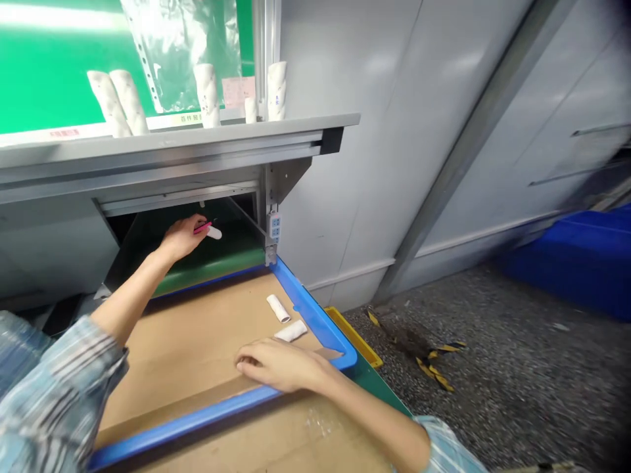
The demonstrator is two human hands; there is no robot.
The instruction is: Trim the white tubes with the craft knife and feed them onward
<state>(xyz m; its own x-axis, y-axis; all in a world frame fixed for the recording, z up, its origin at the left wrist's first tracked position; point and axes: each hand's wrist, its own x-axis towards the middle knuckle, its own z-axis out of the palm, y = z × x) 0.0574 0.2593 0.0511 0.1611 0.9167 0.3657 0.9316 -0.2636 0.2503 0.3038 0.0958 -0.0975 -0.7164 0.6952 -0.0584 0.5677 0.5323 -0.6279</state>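
Note:
My left hand (pixel 183 235) reaches over the green conveyor belt (pixel 217 263) in the wall opening. Its fingers are closed on a thin pink stick-like tool (pixel 202 227), whose exact kind I cannot make out. A short white tube (pixel 214 232) shows at the fingertips; whether the hand grips it too is unclear. My right hand (pixel 276 363) rests palm down near the front rim of a blue tray (pixel 315 315) lined with cardboard, fingers loosely curled, with a gap by the thumb. Just behind it lies a white tube (pixel 292 331), and farther back another white tube (pixel 279 309).
Above the opening, a metal shelf (pixel 172 141) bears several upright white tubes (pixel 207 95). A power socket strip (pixel 275 225) hangs on the post. Beyond the tray's right side are a yellow crate (pixel 353 336) and floor with striped tape. A blue bin (pixel 576 263) stands at far right.

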